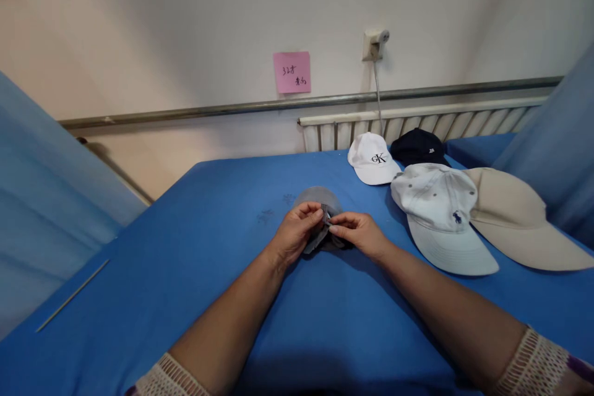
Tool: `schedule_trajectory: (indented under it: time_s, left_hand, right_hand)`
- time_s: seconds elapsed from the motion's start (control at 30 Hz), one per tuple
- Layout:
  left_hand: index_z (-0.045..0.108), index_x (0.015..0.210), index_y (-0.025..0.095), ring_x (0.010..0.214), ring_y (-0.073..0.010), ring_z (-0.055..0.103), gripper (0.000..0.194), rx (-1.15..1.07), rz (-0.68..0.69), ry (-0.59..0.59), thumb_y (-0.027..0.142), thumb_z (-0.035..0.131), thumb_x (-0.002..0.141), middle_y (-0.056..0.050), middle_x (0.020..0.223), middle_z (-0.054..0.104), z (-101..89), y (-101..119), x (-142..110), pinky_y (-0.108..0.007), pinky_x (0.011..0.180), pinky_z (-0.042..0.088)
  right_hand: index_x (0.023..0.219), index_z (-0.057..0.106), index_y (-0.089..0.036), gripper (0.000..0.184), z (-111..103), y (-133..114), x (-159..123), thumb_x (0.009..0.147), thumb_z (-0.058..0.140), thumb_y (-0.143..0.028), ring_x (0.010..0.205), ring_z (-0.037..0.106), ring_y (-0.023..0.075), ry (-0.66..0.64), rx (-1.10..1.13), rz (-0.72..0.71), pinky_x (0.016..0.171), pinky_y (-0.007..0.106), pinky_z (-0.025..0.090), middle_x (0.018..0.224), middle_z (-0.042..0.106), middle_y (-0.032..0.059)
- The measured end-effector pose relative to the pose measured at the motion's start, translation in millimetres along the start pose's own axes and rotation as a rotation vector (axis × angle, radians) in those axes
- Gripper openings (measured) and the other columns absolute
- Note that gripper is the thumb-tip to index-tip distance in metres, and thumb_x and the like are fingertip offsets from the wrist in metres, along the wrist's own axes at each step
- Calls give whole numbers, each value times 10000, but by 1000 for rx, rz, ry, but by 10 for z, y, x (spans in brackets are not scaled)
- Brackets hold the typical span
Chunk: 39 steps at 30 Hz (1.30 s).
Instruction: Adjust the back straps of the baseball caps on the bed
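A grey cap [318, 195] lies on the blue-covered table [204, 223] in front of me, its far part showing beyond my fingers. My left hand [299, 229] is closed, thumb and fingers pinching the cap's near edge, where a strap seems to be. From the other side my right hand [359, 232] pinches the same edge, its fingertips close to those of the left. A small pale spot shows between the two hands; I cannot make out what it is. Much of the cap's near side is dark and partly hidden by my fingers.
To the right lie a white cap [369, 158], a black cap [419, 145], a pale grey-green cap [436, 198] and a beige cap [508, 201]. A thin stick [73, 295] rests at the left. Behind are a radiator [343, 135], a rail [223, 110] and blue curtains.
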<state>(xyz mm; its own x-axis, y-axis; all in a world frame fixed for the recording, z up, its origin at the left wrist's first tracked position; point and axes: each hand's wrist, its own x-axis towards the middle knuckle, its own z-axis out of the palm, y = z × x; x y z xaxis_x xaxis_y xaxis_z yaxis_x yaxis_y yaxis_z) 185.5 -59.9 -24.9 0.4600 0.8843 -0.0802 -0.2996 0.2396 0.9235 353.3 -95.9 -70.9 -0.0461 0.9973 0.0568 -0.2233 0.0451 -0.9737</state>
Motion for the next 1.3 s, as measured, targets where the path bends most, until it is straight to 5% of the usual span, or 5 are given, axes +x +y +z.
schedule_trajectory:
  time_s: [0.37,0.53,0.63,0.9,1.3]
  left_hand:
    - [641,778,145,605,-91,561,233,49,-48,-25,292,797,689,-8,715,642,33,73,-49,-218,611,425]
    - [691,830,146,688,-99,563,236,106,-40,-18,311,781,687,-48,938,678,55,125,-89,-232,668,428]
    - [711,907,160,722,-122,573,259,129,-70,-27,319,748,706,-48,891,673,55,115,-85,-246,691,429]
    - [663,651,134,898,-181,611,158,209,-53,-39,269,745,659,-86,1193,614,8,73,-36,-310,800,447]
    - [633,608,140,928,-192,607,172,303,-58,-57,255,757,638,-102,1157,647,-54,-1,18,-312,801,452]
  right_hand:
    - [879,676,-229,305,45,-65,-40,648,813,-374,791,653,161,4,70,-148,772,327,521,864,713,11]
    - [922,642,-223,283,18,-62,-28,729,751,-399,867,655,178,28,-45,-244,849,357,509,910,705,31]
    - [921,644,-227,257,12,-69,-36,751,730,-399,860,652,182,45,-152,-301,848,366,509,899,700,31]
    - [921,687,-231,215,20,-116,-93,759,708,-370,859,663,200,73,-393,-363,821,366,516,904,721,33]
    - [908,697,-228,174,8,-111,-83,763,717,-323,866,641,199,47,-490,-460,803,349,500,889,692,30]
